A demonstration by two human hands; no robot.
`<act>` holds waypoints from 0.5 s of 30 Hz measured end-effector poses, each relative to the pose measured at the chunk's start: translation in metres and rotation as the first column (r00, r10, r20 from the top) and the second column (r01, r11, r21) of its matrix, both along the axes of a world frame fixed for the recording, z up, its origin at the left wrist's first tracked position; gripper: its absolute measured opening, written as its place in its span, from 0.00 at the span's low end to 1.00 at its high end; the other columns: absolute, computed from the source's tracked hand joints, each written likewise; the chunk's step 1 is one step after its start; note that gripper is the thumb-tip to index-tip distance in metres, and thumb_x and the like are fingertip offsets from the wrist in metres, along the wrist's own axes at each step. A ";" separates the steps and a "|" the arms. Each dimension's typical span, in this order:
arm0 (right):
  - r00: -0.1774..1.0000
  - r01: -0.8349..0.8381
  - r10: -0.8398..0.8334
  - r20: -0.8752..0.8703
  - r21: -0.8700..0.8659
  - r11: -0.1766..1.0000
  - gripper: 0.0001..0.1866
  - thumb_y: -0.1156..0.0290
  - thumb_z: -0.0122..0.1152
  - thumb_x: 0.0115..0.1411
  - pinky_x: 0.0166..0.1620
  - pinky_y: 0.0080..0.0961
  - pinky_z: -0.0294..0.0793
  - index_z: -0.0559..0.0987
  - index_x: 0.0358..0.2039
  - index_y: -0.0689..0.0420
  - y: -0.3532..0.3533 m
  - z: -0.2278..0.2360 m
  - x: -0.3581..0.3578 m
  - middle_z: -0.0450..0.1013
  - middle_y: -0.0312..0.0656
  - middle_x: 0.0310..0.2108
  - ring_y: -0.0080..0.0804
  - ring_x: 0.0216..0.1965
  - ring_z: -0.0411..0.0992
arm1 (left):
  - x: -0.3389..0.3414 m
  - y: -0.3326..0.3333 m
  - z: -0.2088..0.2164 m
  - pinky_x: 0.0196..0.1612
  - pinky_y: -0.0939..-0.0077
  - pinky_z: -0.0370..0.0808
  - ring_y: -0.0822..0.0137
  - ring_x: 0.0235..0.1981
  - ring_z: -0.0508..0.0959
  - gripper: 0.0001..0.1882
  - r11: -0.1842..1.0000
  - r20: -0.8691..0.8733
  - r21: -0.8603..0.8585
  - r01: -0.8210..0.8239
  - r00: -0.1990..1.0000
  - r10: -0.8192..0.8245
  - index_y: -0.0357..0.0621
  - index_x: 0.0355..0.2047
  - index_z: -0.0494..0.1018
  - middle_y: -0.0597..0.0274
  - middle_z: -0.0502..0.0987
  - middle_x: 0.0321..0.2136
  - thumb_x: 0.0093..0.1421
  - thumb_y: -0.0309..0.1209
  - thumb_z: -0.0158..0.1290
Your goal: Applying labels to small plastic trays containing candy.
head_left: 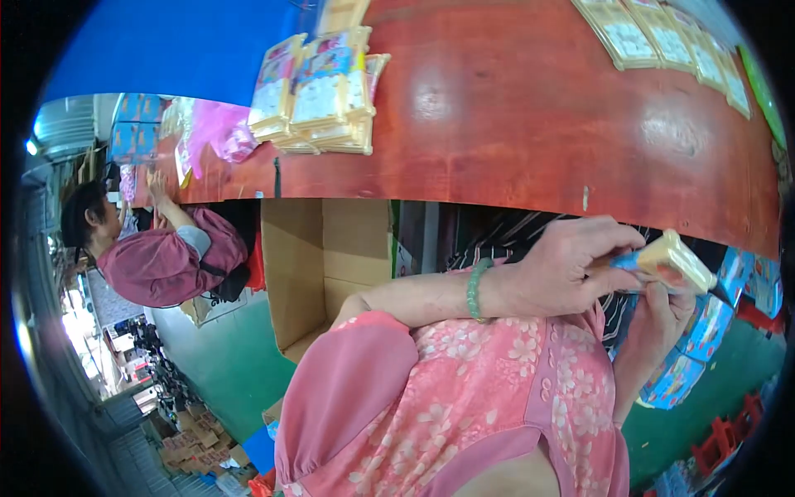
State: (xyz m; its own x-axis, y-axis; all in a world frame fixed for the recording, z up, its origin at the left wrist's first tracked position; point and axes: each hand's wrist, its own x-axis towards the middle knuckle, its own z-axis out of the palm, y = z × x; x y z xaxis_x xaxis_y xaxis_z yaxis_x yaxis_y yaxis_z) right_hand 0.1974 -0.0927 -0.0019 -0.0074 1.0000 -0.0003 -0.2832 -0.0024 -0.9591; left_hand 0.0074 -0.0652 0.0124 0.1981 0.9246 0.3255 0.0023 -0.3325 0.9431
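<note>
My left hand [571,258], with a green bead bracelet [475,290] at the wrist, pinches one end of a small cream-framed pack [675,263]. Clear wrap and a coloured card show on the pack. From below, my right hand [664,311] grips the same pack, its fingers partly hidden behind it. Both hands are in front of my body, just off the near edge of the red-brown table [497,108]. A dark pointed bit [721,294] sticks out at the pack's far right corner; what it is I cannot make out.
Stacks of similar packs [319,91] lie on the table, with a row of more packs [654,37] at upper right. Below the table edge stands an open cardboard box [298,265]. Blue printed packages [683,373] sit to my right. At left, another person [170,257] works beside a pink plastic bag [219,131].
</note>
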 end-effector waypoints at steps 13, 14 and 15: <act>0.941 -0.338 0.338 -0.020 -0.111 0.935 0.17 0.83 0.54 0.55 0.48 0.21 0.68 0.72 0.47 0.69 0.023 0.007 -0.029 0.70 0.45 0.44 0.28 0.43 0.71 | -0.191 0.107 0.071 0.33 0.85 0.72 0.78 0.31 0.76 0.15 0.812 -0.226 0.197 -0.550 0.780 0.583 0.35 0.43 0.73 0.63 0.78 0.32 0.56 0.28 0.56; 0.949 -0.315 0.316 -0.009 -0.122 0.941 0.17 0.83 0.54 0.55 0.48 0.21 0.68 0.72 0.47 0.69 0.023 0.006 -0.029 0.70 0.45 0.44 0.28 0.43 0.71 | -0.215 0.124 0.071 0.34 0.86 0.72 0.79 0.32 0.75 0.17 0.789 -0.284 0.206 -0.579 0.736 0.614 0.32 0.45 0.71 0.61 0.78 0.34 0.57 0.29 0.56; 0.954 -0.296 0.299 -0.006 -0.164 0.941 0.15 0.83 0.54 0.55 0.47 0.20 0.69 0.73 0.45 0.69 0.023 0.006 -0.029 0.71 0.44 0.42 0.27 0.42 0.71 | -0.230 0.138 0.073 0.34 0.84 0.72 0.78 0.33 0.75 0.19 0.747 -0.346 0.219 -0.627 0.666 0.661 0.31 0.45 0.72 0.61 0.78 0.35 0.56 0.31 0.57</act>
State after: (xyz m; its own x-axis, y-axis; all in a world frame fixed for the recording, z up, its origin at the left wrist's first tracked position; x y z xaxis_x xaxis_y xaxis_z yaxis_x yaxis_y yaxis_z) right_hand 0.1687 -0.0700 0.0042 -0.3029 0.9387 -0.1647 -0.2278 -0.2391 -0.9439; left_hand -0.2230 0.0729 0.0857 -0.3164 0.8450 0.4311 0.5910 -0.1799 0.7863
